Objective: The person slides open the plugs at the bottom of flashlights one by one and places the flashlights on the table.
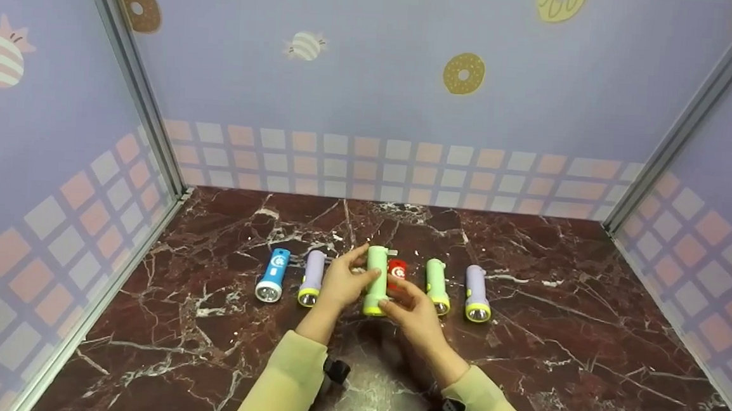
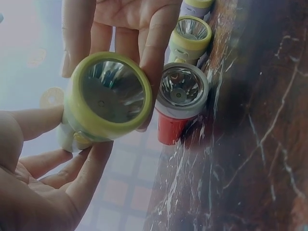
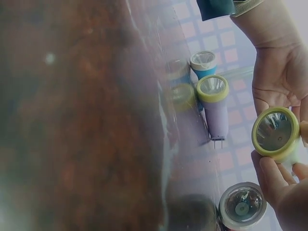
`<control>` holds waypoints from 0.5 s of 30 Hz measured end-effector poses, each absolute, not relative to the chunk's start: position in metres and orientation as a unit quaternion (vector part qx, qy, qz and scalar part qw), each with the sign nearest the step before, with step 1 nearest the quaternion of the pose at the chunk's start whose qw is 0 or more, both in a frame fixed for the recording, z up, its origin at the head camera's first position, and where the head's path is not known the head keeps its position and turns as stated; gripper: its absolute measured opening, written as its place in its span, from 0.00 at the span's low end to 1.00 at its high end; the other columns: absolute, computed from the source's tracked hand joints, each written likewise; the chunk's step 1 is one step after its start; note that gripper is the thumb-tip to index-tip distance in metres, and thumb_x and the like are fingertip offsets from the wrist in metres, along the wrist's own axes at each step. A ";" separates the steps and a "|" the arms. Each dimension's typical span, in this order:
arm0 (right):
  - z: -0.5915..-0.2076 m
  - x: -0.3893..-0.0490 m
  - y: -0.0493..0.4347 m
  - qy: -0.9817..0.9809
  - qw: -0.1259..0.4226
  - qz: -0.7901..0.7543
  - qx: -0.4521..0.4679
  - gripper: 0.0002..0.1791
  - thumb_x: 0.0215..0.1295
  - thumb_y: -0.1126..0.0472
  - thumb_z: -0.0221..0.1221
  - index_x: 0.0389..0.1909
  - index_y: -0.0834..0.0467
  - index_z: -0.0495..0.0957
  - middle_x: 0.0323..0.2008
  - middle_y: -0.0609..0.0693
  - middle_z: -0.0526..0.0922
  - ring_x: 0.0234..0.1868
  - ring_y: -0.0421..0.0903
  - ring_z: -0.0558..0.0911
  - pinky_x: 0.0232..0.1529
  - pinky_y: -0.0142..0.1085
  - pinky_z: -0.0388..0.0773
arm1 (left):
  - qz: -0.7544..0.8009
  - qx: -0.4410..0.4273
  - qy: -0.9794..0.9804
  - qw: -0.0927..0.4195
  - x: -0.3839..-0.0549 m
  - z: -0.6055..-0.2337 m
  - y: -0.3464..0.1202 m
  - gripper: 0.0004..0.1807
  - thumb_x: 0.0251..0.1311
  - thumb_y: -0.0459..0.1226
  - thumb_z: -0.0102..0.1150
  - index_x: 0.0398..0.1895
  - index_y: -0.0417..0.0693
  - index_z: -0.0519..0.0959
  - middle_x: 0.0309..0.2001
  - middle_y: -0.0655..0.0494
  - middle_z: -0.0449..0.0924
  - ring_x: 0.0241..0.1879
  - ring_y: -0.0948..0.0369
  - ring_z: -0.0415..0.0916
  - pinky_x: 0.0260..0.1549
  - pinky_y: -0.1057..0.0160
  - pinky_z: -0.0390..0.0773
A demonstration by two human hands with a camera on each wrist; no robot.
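Note:
A light green flashlight with a yellow rim is held up between both hands, above the table. My left hand grips its body from the left, thumb across the near side. From the right, my right hand pinches it near the yellow lens end. In the left wrist view, its lens faces the camera, with the left hand's fingers around the body. A small pale piece sticks out sideways at its far end. Behind it lies a red flashlight, partly hidden by the right hand.
On the marbled dark red table, a blue flashlight and a purple flashlight lie to the left. Another green flashlight and another purple flashlight lie to the right. Patterned walls enclose the back and sides.

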State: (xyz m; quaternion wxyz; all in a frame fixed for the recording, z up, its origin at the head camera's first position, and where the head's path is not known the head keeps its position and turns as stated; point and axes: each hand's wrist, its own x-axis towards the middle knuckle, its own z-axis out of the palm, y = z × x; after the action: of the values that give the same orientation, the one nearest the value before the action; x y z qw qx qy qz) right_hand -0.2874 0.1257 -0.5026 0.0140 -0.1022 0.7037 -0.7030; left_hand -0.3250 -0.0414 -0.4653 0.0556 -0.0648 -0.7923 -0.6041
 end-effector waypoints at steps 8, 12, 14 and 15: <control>-0.499 -0.292 0.113 0.719 0.018 -0.691 -0.074 0.31 0.66 0.68 0.63 0.69 0.69 0.70 0.57 0.71 0.80 0.47 0.44 0.84 0.49 0.38 0.87 | -0.581 -0.058 -0.809 0.058 -0.331 -0.466 -0.050 0.33 0.61 0.32 0.68 0.69 0.31 0.71 0.55 0.31 0.83 0.55 0.41 0.83 0.52 0.52 0.86; -0.495 -0.294 0.105 0.725 0.021 -0.685 -0.069 0.31 0.67 0.67 0.63 0.70 0.70 0.69 0.59 0.73 0.79 0.53 0.50 0.84 0.53 0.44 0.86 | -0.569 -0.052 -0.819 0.053 -0.336 -0.462 -0.057 0.32 0.61 0.32 0.68 0.69 0.31 0.72 0.55 0.31 0.83 0.55 0.41 0.83 0.49 0.53 0.87; -0.494 -0.296 0.101 0.726 0.024 -0.684 -0.068 0.31 0.67 0.67 0.63 0.70 0.70 0.69 0.60 0.73 0.79 0.55 0.52 0.83 0.54 0.46 0.86 | -0.561 -0.048 -0.825 0.047 -0.339 -0.459 -0.060 0.32 0.61 0.33 0.68 0.69 0.32 0.72 0.54 0.30 0.84 0.55 0.41 0.83 0.46 0.54 0.87; -0.493 -0.297 0.098 0.726 0.026 -0.684 -0.068 0.31 0.68 0.67 0.62 0.70 0.70 0.68 0.60 0.73 0.79 0.56 0.53 0.83 0.54 0.46 0.86 | -0.556 -0.044 -0.829 0.043 -0.340 -0.458 -0.062 0.32 0.61 0.33 0.68 0.69 0.32 0.72 0.54 0.31 0.84 0.54 0.41 0.84 0.45 0.54 0.88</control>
State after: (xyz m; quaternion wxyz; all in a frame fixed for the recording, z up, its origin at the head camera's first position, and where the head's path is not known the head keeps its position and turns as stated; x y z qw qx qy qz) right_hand -0.2974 0.0985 -0.4928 0.0263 -0.0678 0.7258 -0.6841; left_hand -0.3402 -0.0617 -0.4577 0.0429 -0.0439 -0.8286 -0.5564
